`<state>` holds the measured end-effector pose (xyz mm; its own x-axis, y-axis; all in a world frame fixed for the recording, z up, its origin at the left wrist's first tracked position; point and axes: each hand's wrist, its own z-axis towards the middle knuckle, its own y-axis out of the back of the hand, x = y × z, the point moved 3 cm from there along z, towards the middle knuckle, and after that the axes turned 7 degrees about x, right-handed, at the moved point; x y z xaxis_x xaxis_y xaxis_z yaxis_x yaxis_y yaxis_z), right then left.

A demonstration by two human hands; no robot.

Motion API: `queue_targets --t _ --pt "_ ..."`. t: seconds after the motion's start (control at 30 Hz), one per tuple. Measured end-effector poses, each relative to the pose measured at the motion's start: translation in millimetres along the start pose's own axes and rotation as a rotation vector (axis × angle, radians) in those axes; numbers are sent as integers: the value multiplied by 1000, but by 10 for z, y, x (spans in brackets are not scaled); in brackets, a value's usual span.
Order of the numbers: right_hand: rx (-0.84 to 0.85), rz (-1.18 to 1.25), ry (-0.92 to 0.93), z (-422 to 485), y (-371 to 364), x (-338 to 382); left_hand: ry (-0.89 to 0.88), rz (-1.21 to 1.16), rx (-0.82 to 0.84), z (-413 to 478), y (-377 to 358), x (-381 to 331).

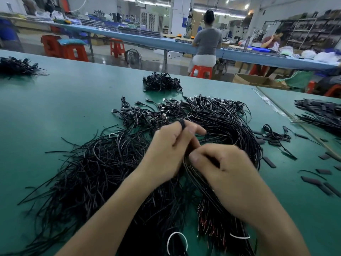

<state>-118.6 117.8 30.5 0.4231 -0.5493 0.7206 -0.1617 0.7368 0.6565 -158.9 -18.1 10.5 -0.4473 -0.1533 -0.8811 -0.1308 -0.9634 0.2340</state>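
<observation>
Two hands at work over black cables on a green table (55,100).

The left hand (171,150) has its fingers curled. Thumb and forefinger pinch a short black tube (183,124), which stands up above the knuckles; motion blur hides its exact outline.

The right hand (223,169) is clenched, with the thumb pressed against the bent fingers. It grips a few strands of the cable bundle (227,126) where they pass just under the thumb.

The bundle lies in the middle of the table, right beneath and beyond both hands. It consists of thin, round, smooth-jacketed black cables that sweep in a long arc from the far side toward the near edge. The far ends carry small rectangular plugs (166,108) with a metallic glint. The near ends show bare red wire tips (206,222), and a white tie (239,237) circles them.

To the left, a loose pile (96,163) of similar strands fans out untidily, its ends pointing in all directions. A second white loop (177,242) lies at the near edge.

Flat, matte black sleeve pieces (311,181), short and strip-shaped, are scattered on the right. A small heap (162,83) of coiled cables sits farther back, well apart from the hands. The table surface is smooth and slightly glossy.
</observation>
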Motion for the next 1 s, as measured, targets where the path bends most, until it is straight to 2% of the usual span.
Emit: queue_targets --t 0.07,0.13,0.23,0.3,0.47,0.53,0.57,0.6,0.67,0.8,0.9,1.0 --pt "-171 21 30 -7 115 -18 82 12 145 -25 -68 -17" --pt "-264 86 67 -15 179 -26 188 -52 296 -56 -117 -43" --pt "-378 248 118 -13 231 -48 286 -279 492 -102 -107 -100" --pt "-391 342 86 -2 200 -73 311 -458 547 -117 -66 -150" --pt "-234 328 -70 55 39 -95 303 -1151 483 -65 14 -264" --pt "-113 247 -86 64 -30 -58 242 -1362 351 -18 58 -295" --pt "-44 192 -81 65 -71 -34 219 -1399 235 5 81 -285" --pt "23 129 -70 65 -114 -7 194 -1371 99 21 103 -255" --pt "122 44 -53 59 -179 41 125 -1145 -84 42 124 -171" --pt "227 -27 -61 23 -164 63 53 -338 -162 27 72 -45" --pt "156 -56 -49 -8 -33 33 117 10 19 -5 2 -38" --pt "-55 -54 -40 -31 153 -27 253 65 259 -47 -88 -54"
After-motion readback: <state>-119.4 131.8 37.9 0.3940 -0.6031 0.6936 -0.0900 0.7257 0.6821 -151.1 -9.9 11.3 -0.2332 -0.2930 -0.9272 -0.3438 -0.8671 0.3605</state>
